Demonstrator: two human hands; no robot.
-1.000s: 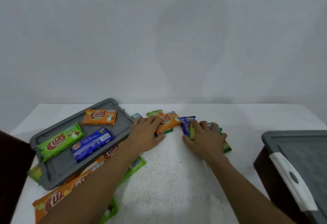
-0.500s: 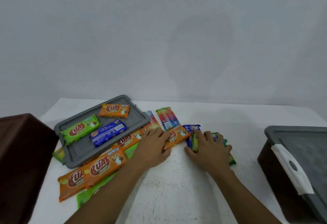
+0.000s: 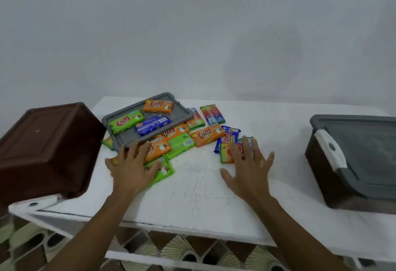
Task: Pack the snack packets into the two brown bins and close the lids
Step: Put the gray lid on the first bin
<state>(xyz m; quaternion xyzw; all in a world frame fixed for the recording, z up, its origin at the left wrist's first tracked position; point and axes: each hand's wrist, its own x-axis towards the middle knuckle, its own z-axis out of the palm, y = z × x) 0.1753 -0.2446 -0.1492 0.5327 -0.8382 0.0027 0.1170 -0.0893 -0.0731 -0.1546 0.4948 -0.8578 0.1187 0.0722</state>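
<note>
- We see the left hand (image 3: 134, 169) spread flat, fingers splayed, pressing down on orange and green snack packets (image 3: 159, 149) at the near left edge of the pile; it grips nothing.
- Our right hand (image 3: 249, 171) is likewise wide and flat, fingertips lying on a small stack of yellow and blue packets (image 3: 228, 144), palm over bare worktop (image 3: 192, 195).
- Between the hands, more packets lie loose on the white worktop, overlapping one another, among them two rainbow-striped packets (image 3: 212, 114) towards the far side.
- A grey lid (image 3: 128, 135) rests tilted over the far left part of the pile, carrying a green packet (image 3: 126, 121), an orange packet (image 3: 157, 106) and a blue packet (image 3: 153, 124).
- At the left edge, one brown bin (image 3: 45, 148) lies tipped, its base facing us; we cannot see inside it.
- Well apart on the right, the second brown bin (image 3: 319, 172) stands upright with a grey lid on it (image 3: 360, 148) and a white latch (image 3: 330, 149) on its left end.
</note>
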